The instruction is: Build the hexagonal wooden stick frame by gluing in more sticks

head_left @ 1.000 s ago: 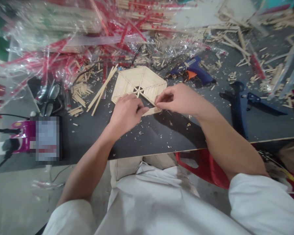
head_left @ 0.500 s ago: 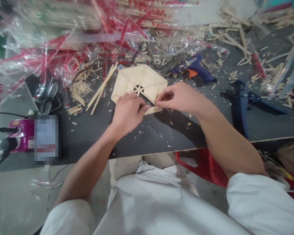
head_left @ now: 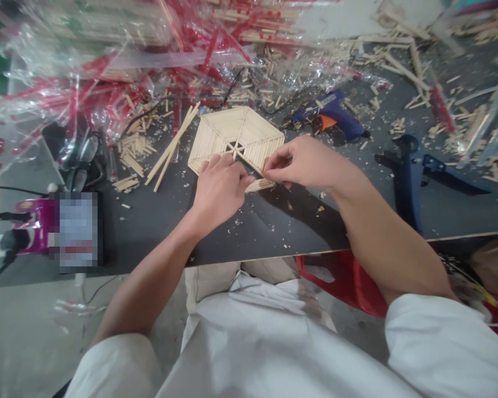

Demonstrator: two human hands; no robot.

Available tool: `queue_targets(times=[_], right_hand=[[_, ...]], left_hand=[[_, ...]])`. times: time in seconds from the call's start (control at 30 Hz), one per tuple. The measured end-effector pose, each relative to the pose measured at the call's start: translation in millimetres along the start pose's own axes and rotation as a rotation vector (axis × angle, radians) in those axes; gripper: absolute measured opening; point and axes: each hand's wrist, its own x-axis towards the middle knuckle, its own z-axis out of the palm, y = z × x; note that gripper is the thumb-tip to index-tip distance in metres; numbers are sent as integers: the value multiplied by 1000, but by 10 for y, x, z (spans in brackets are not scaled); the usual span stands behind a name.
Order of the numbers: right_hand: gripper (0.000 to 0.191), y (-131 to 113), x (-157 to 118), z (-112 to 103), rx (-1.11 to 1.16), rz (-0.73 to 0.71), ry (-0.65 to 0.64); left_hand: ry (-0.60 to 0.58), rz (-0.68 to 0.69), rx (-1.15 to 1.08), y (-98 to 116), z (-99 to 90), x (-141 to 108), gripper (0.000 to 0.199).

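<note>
A hexagonal panel of pale wooden sticks, with spokes meeting around a small central opening, lies on the dark table. Over its near left part rests my left hand, fingers curled down onto the panel and thumb by the near section. My right hand is closed in a pinch at the near right corner, its fingertips touching the panel; whatever is between them is hidden. In the near section a gap shows between the spokes and the outer rows of sticks. A few long loose sticks lie left of the panel.
A blue glue gun with an orange trigger lies behind my right hand. Farther right is a dark blue cutter-like hand tool. Plastic wrappers and stick offcuts cover the back. At left are a power strip and a blurred-out screen.
Both hands stay at nearly the same places on the panel, with only a slight shift of the right fingers. The view has moved slightly; nothing is visibly picked up or let go.
</note>
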Motion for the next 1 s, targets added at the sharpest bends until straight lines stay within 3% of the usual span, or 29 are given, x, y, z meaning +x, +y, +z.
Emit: queue_targets(times=[0.27,0.53,1.0], right_hand=[[11,-2,15,-19,-31,4,-13],[13,-72,8,-23,-73,3,-51],[15,-100,35,-23,-131,-2,-78]], left_hand=[[8,140,-57,-16,-12,-66,29],[24,46,-42,76,29,4,24],[-244,-58,243,347,-189,242,22]])
